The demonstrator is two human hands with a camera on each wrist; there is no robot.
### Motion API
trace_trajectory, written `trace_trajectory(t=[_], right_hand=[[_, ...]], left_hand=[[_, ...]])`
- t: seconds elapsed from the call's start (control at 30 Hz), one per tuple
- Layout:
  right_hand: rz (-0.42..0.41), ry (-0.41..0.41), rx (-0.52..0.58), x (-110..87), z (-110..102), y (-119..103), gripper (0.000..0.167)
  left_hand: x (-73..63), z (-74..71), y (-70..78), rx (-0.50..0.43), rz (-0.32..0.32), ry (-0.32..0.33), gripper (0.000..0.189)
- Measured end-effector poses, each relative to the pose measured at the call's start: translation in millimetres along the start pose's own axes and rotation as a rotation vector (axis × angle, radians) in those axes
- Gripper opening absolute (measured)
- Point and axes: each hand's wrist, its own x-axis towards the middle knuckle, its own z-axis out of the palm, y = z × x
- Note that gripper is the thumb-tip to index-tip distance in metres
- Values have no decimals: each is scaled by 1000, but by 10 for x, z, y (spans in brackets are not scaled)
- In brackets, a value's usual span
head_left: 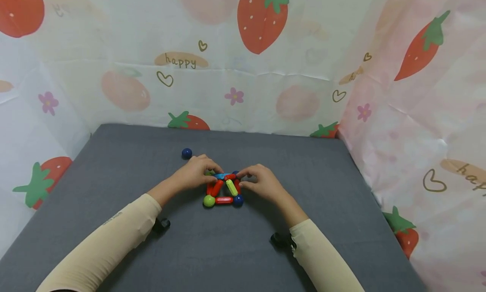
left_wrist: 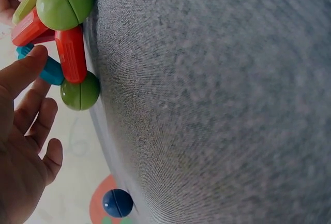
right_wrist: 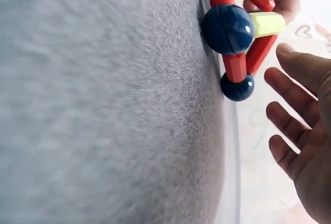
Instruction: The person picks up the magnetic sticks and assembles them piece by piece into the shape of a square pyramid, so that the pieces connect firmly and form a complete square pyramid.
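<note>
A small frame of magnetic rods and balls stands on the grey cloth. Its near side has a red rod point(head_left: 224, 200) between a lime-green ball point(head_left: 209, 201) and a dark blue ball point(head_left: 238, 200). More red rods and a yellow-green rod point(head_left: 231, 187) slant up to the top. My left hand point(head_left: 193, 173) pinches a light blue rod point(left_wrist: 51, 72) between thumb and index finger, just above the far green ball point(left_wrist: 80, 91). On the other side, my right hand point(head_left: 263, 183) is beside the frame, fingers spread and loosely bent, holding nothing.
A loose dark blue ball point(head_left: 187, 153) lies on the grey table cloth point(head_left: 212, 254), behind my left hand. Strawberry-printed curtains point(head_left: 258, 81) hang at the back and sides. Dark wrist cameras point(head_left: 162, 225) hang beneath both forearms.
</note>
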Motion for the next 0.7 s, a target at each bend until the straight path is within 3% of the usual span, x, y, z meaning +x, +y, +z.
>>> trace_trajectory(t=[0.4,0.7], right_hand=[[-14,-64,43,-210,52,-23,28],[48,-95,81,-251,103,-31,26]], left_hand=[[-8,18,-52,-5,-13,12,21],[-52,-14,-44,-5,-7,26,20]])
